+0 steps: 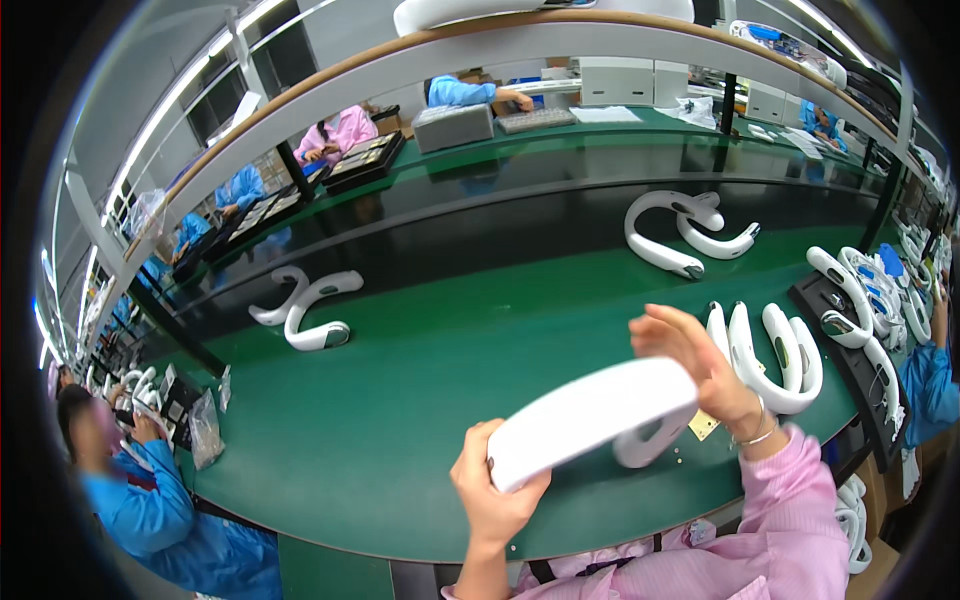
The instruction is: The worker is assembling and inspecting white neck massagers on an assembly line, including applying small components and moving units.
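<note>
My left hand [499, 488] grips one end of a white U-shaped neckband device [590, 405], which is held tilted above the green table. Its other arm curves back underneath, partly hidden behind the near arm. My right hand [700, 365] is by the bend at the device's right end, with fingers stretched out and apart. Whether its palm touches the shell I cannot tell. Just right of that hand, several similar white neckbands [790, 365] lie side by side on the table. A small yellowish piece [704, 426] lies below my right wrist.
More white neckbands lie at the far right [660, 240] and far left [320, 310]. A black tray [835, 330] with neckbands stands at the right edge. A raised shelf [480, 50] spans the back. Co-workers in blue sit left [150, 505] and right [925, 390].
</note>
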`<state>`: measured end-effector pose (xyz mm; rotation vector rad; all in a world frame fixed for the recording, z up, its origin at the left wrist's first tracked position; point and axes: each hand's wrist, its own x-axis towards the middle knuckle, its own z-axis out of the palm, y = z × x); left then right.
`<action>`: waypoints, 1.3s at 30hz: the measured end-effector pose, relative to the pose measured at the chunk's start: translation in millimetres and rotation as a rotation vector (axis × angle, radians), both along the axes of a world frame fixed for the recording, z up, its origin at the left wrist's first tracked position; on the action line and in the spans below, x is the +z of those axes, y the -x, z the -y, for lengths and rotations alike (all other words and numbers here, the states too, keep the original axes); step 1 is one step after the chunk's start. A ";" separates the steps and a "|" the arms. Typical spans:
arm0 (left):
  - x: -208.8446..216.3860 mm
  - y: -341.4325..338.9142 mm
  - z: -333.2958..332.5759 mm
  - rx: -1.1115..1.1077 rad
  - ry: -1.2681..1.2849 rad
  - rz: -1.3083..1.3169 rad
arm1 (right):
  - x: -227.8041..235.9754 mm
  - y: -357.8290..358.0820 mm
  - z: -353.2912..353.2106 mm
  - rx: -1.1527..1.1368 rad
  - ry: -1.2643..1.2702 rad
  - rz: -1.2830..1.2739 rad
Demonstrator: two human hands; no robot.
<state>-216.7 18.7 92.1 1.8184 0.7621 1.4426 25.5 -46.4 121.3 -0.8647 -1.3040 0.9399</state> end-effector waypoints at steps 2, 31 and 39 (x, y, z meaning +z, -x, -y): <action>6.0 -14.1 14.5 -0.164 0.455 0.205 | -36.8 5.8 27.0 -0.061 0.117 -0.092; 52.0 -56.8 52.5 -0.420 0.837 0.400 | -91.3 32.5 37.2 -0.070 0.638 -0.582; 43.1 -48.5 51.5 -0.646 0.847 0.446 | -98.4 31.6 36.4 -0.035 0.632 -0.544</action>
